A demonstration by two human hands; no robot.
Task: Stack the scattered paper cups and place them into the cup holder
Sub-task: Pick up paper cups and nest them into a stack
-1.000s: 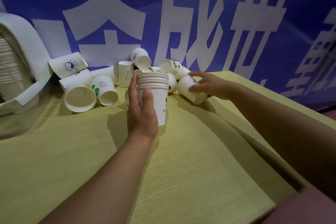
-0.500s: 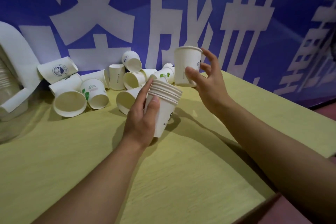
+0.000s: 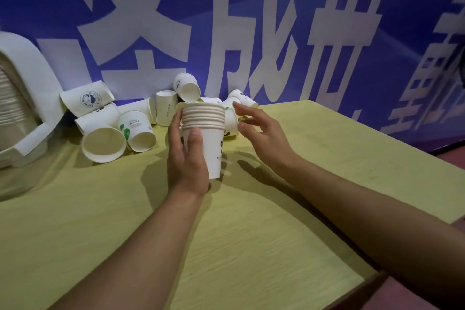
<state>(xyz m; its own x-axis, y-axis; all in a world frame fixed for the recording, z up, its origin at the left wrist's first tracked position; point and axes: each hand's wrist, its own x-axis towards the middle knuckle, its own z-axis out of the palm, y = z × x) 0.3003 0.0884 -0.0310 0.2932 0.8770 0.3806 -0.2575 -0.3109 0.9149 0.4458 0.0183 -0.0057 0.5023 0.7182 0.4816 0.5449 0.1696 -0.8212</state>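
At the far left edge of the yellow table (image 3: 251, 246) stands one white cup holder (image 3: 27, 78), with a column of nested cups showing in its open front. To its right, against the blue banner (image 3: 251, 20) with its big white characters, lies the heap of loose paper cups (image 3: 136, 121); I count about nine, though some are hidden behind the hands, so the count is uncertain. Most lie on their sides, and one stands with its bottom up. Near the middle, the left hand (image 3: 187, 158) grips one upright stack of cups (image 3: 205, 133), thumb on the near wall and fingers curled around the far side; seven or so rims show at its top. Just right of the stack, the right hand (image 3: 261, 136) hovers with fingers spread and loosely bent, holding nothing, its fingertips close to the rims.
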